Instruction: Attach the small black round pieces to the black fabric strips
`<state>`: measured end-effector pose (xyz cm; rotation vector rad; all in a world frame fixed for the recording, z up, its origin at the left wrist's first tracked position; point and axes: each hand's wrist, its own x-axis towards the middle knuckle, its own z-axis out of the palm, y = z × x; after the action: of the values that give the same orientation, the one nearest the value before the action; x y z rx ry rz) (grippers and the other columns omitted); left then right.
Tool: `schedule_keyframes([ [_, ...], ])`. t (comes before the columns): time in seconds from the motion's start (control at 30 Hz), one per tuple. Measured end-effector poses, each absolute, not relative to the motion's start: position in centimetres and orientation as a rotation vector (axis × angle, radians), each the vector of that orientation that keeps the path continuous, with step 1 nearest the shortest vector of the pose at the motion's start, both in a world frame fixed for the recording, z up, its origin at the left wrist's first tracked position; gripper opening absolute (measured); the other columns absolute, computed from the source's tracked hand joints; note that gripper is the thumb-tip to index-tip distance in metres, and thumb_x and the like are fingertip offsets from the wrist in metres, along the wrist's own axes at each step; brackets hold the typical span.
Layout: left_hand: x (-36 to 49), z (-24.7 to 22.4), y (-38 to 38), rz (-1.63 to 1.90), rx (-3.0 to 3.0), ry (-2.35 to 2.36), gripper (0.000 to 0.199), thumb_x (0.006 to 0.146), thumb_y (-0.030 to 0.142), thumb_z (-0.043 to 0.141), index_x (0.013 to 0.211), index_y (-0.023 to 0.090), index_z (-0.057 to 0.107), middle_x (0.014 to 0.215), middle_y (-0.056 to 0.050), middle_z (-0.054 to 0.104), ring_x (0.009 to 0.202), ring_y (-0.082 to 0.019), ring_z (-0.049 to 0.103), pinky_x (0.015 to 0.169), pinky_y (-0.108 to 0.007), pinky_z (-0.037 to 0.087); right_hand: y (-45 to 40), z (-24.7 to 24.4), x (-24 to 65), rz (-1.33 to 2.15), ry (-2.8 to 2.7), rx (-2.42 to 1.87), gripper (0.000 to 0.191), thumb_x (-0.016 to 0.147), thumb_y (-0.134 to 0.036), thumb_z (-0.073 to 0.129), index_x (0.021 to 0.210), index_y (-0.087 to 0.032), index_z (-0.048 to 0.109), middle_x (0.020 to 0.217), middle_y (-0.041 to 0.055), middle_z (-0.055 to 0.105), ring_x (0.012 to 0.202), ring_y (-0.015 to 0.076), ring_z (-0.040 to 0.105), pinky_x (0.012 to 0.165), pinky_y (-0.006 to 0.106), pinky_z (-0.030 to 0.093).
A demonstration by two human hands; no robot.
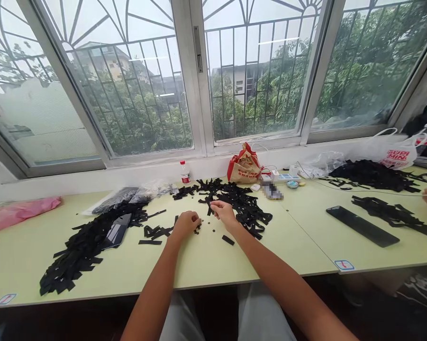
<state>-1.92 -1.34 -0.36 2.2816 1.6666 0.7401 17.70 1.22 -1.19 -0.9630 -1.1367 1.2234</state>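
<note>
Small black rings (197, 232) lay on the pale counter (202, 265) just beside the left hand (186, 223), nearer to it than to the right hand (224, 214), whose curled fingertips met a dark strip (209, 210); whether either grip held anything could not be told.

Around the right hand (224, 214), flat fabric strips (249, 208) are showing plain black against a smooth pale yellow-green tabletop (213, 265). Beside the left hand (187, 224), tiny round rings (197, 232) are looking black, though they are small in view. Beyond the grip, a crumpled paper bag (244, 166) is mixing red with light brown, and a clear plastic bottle (185, 172) is showing a red cap. Far left of the grip, a flat plastic bag (24, 213) is showing pink.
</note>
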Motion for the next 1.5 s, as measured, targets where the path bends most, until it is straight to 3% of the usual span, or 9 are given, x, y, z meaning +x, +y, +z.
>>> schedule_keyframes([
  [0.13,-1.9,-0.6,-1.0,0.722,2.275,1.650,0.025,0.086,0.037,0.056,0.075,0.019,0.069,0.075,-0.004,0.068,0.066,-0.017,0.058,0.061,-0.028,0.038,0.8,-0.9,17.5,1.289,-1.168,-0.957,0.033,0.066,-0.032,0.070,0.093,-0.013,0.075,0.073,0.0038,0.066,0.057,0.0112,0.050,0.050,0.025,0.035],
  [0.4,-1.8,-0.1,-1.2,0.719,2.290,1.621,0.039,0.090,0.048,0.050,0.072,0.019,0.068,0.073,-0.005,0.068,0.067,-0.018,0.058,0.061,-0.029,0.037,0.7,-1.1,17.3,1.300,-1.161,-0.923,0.036,0.061,-0.023,0.070,0.095,-0.012,0.075,0.071,0.0020,0.067,0.056,0.0094,0.049,0.055,0.025,0.039],
  [0.7,-1.9,0.1,-1.6,0.727,2.220,1.565,0.025,0.084,0.040,0.055,0.079,0.019,0.070,0.079,-0.005,0.069,0.070,-0.019,0.060,0.063,-0.029,0.042,1.5,-2.0,17.2,1.283,-1.215,-0.868,0.026,0.067,-0.038,0.073,0.078,-0.014,0.071,0.069,0.0028,0.064,0.054,0.0105,0.051,0.051,0.025,0.039],
  [0.87,-1.9,0.1,-1.6,0.724,2.224,1.585,0.023,0.083,0.038,0.057,0.081,0.019,0.069,0.083,-0.006,0.070,0.073,-0.019,0.061,0.065,-0.029,0.042,1.2,-2.0,17.0,1.272,-1.234,-0.918,0.027,0.068,-0.042,0.073,0.074,-0.016,0.067,0.063,-0.0005,0.058,0.050,0.0098,0.045,0.048,0.025,0.034],
  [0.97,-1.9,0.0,-1.6,0.715,2.237,1.583,0.025,0.084,0.040,0.056,0.081,0.019,0.069,0.082,-0.006,0.069,0.073,-0.019,0.061,0.065,-0.029,0.042,1.2,-2.1,17.0,1.274,-1.224,-0.917,0.029,0.069,-0.044,0.072,0.077,-0.016,0.067,0.058,-0.0028,0.052,0.050,0.0096,0.041,0.047,0.025,0.031],
  [1.2,-1.9,-0.3,-1.4,0.716,2.248,1.625,0.023,0.085,0.039,0.056,0.081,0.019,0.067,0.084,-0.007,0.068,0.075,-0.020,0.061,0.065,-0.029,0.041,1.6,-2.7,17.0,1.247,-1.221,-1.062,0.028,0.068,-0.042,0.072,0.079,-0.017,0.069,0.058,-0.0017,0.055,0.047,0.0091,0.039,0.046,0.025,0.028],
  [1.5,-1.8,-0.6,-1.4,0.752,2.247,1.623,0.023,0.085,0.038,0.055,0.081,0.019,0.066,0.084,-0.007,0.068,0.075,-0.020,0.061,0.065,-0.029,0.041,1.0,-2.5,16.5,1.319,-1.347,-0.972,0.027,0.068,-0.042,0.073,0.079,-0.018,0.069,0.057,-0.0016,0.056,0.049,0.0110,0.045,0.045,0.024,0.027],
])
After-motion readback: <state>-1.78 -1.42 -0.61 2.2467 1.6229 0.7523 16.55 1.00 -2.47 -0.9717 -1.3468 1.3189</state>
